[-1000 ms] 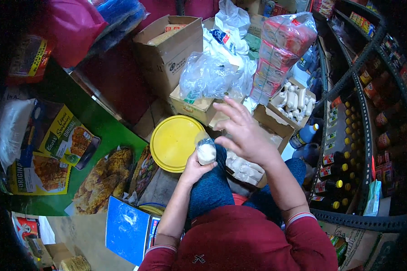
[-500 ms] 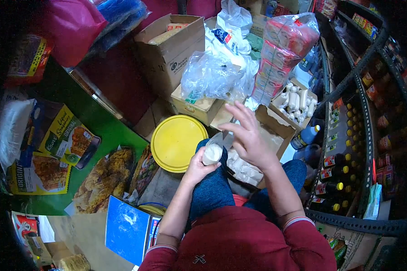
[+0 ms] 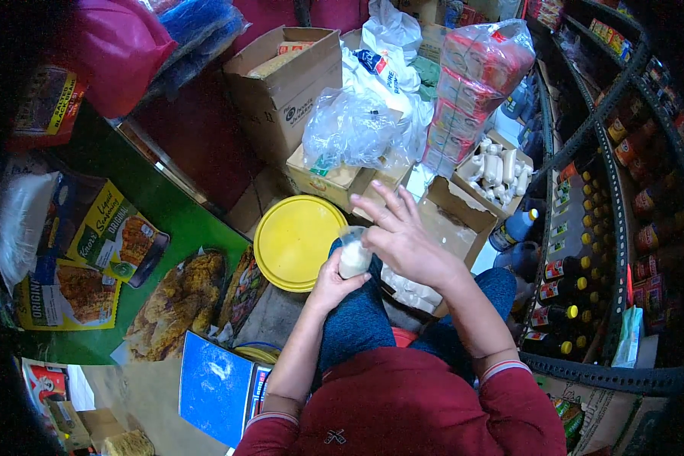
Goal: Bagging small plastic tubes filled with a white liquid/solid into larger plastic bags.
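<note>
My left hand (image 3: 331,286) is wrapped round a small clear plastic bag (image 3: 355,260) filled with white powder or fine grains. The bag stands upright above my left thigh, its clear top rising past my fingers. My right hand (image 3: 410,245) reaches across from the right to the bag's upper edge. Its outer fingers are stretched out and spread; the thumb is mostly hidden, and whether it touches the plastic I cannot tell. Beyond my right hand, an open cardboard box (image 3: 457,216) stands between my knees and the shelf side. Several white filled bags (image 3: 410,287) lie at its near end.
A round yellow lid (image 3: 299,242) lies left of my knees. Another box (image 3: 500,173) holds white filled packs. Clear plastic bags (image 3: 349,129) top a carton ahead. Metal shelves with bottles (image 3: 558,292) line the right. A blue board (image 3: 214,387) is beside my left arm.
My right hand has come down and left to the bag's top. The bag's clear upper part, which leaned right before, now stands more upright. My left hand keeps its hold.
</note>
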`<state>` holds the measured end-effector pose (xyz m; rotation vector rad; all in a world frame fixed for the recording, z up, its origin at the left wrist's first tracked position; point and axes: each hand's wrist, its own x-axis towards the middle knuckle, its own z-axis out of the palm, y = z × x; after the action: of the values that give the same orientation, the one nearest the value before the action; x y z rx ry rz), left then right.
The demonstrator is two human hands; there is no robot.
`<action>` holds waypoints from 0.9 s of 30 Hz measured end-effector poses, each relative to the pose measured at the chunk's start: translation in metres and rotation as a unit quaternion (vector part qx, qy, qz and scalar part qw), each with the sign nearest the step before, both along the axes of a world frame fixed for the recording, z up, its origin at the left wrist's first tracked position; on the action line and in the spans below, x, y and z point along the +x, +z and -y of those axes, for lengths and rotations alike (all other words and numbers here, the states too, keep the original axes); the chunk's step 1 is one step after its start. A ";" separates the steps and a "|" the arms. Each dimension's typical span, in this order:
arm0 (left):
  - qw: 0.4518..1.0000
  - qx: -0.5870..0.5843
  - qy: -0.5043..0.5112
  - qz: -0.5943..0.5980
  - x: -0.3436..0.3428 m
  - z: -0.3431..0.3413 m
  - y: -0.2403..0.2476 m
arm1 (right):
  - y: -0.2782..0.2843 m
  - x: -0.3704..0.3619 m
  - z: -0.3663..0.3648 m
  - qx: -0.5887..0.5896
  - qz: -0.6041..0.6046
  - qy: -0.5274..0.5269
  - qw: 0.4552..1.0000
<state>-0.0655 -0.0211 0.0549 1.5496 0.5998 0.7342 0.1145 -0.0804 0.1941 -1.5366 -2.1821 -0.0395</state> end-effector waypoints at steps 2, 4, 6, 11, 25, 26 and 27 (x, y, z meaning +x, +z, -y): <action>0.990 -0.121 0.013 0.074 -0.002 0.000 -0.001 | 0.011 0.003 0.010 0.002 -0.018 -0.005 1.000; 0.994 -0.098 0.006 0.052 -0.007 -0.003 -0.008 | 0.021 0.007 0.016 0.033 -0.060 0.000 0.998; 0.997 -0.075 -0.008 0.030 -0.006 -0.004 -0.009 | 0.031 0.014 0.021 0.055 -0.088 -0.008 0.995; 0.996 -0.075 -0.019 0.035 -0.004 -0.001 -0.001 | 0.031 0.003 0.019 0.007 -0.051 -0.001 0.999; 0.997 -0.057 0.015 0.058 -0.004 -0.009 -0.006 | -0.011 0.002 0.012 -0.058 -0.176 -0.008 0.983; 0.994 -0.078 0.008 0.073 -0.004 -0.009 -0.006 | -0.018 -0.002 0.007 -0.026 -0.181 -0.010 0.983; 0.991 -0.099 0.002 0.087 -0.004 -0.008 -0.006 | -0.021 -0.004 0.004 -0.027 -0.181 -0.011 0.983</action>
<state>-0.0696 -0.0130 0.0490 1.2870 0.5294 0.7810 0.1106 -0.0848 0.1728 -1.4646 -1.8923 0.2745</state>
